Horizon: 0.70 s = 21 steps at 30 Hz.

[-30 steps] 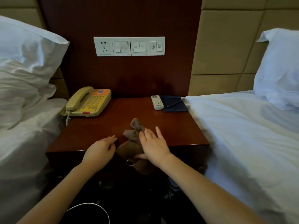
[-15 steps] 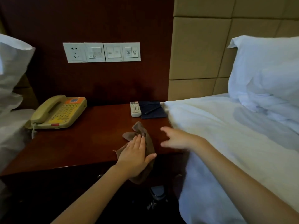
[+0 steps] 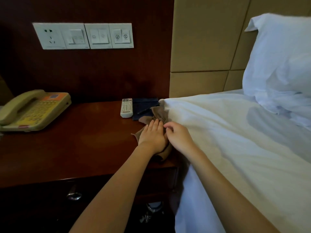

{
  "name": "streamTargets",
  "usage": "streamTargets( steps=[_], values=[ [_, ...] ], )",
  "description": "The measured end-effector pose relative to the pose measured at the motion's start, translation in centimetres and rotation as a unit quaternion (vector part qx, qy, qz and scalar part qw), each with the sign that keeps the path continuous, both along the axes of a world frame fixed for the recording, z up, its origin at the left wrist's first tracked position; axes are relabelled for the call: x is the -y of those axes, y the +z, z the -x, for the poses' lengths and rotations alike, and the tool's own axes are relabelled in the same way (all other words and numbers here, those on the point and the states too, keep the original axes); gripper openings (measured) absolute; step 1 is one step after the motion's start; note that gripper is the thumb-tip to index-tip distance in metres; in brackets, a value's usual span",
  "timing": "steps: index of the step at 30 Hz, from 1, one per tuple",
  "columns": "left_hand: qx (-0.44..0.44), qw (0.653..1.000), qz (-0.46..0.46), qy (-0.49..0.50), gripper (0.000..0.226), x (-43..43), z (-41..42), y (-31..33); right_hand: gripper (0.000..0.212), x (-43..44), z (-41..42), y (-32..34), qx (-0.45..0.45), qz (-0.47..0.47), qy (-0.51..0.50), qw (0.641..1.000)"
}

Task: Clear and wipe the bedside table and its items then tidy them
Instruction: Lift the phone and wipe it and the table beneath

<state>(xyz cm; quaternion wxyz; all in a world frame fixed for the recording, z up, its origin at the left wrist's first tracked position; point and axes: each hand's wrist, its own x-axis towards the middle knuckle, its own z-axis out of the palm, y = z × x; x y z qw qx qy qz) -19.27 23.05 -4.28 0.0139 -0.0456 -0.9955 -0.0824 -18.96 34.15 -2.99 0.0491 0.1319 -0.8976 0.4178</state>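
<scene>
Left hand (image 3: 154,133) is down flat on the crumpled brown cleaning cloth (image 3: 159,116), fingers straight and close together, palm pressing it onto the dark reddish wooden bedside table (image 3: 80,142). That cloth sits at the table's right edge, one bunched end poking up past the fingertips, right against the white bed sheet (image 3: 232,142), and another corner peeking out under the wrist.

Right hand (image 3: 179,138) is just beside the left, touching it. Its fingers are curled inward, thumb tucked towards the index finger. Is it nipping a fold of the cloth, or the sheet's edge, or nothing at all? From this angle I cannot tell; the fingertips hide it.

Just behind the cloth lies a dark blue flat notepad folder (image 3: 143,103) with a slim black pen (image 3: 143,111) lying across it, the cloth's top end overlapping its near right corner. A white push-button remote control (image 3: 126,108) lies alongside the folder's left edge. Over at the far left of the table sits a beige corded telephone with a yellow keypad (image 3: 33,110), handset in its cradle.

On the wall above, a white row of socket and switch plates (image 3: 84,36). To the right, a plump white pillow (image 3: 282,64) leans against the tan padded headboard panels (image 3: 202,39).
</scene>
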Motion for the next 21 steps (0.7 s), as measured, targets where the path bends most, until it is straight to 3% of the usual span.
streamTargets(
  steps=[9,17,19,21],
  values=[
    [-0.011,0.999,-0.012,-0.035,0.055,-0.9,-0.1,0.2,0.013,-0.6,1.1,0.4,-0.038,0.003,-0.028,0.999],
    [-0.025,0.989,-0.012,-0.143,0.045,-2.4,-7.1,0.8,0.022,-0.8,-0.3,1.5,-0.018,0.008,0.04,0.999],
    [-0.024,0.985,0.033,-0.165,0.039,-3.4,-8.7,1.0,0.022,-0.9,-0.4,1.5,-0.008,0.001,0.048,0.999],
    [-0.026,0.97,0.14,-0.197,0.035,-4.3,-9.9,1.2,0.023,-1.1,-0.4,1.5,-0.006,-0.009,0.055,0.998]
  ],
)
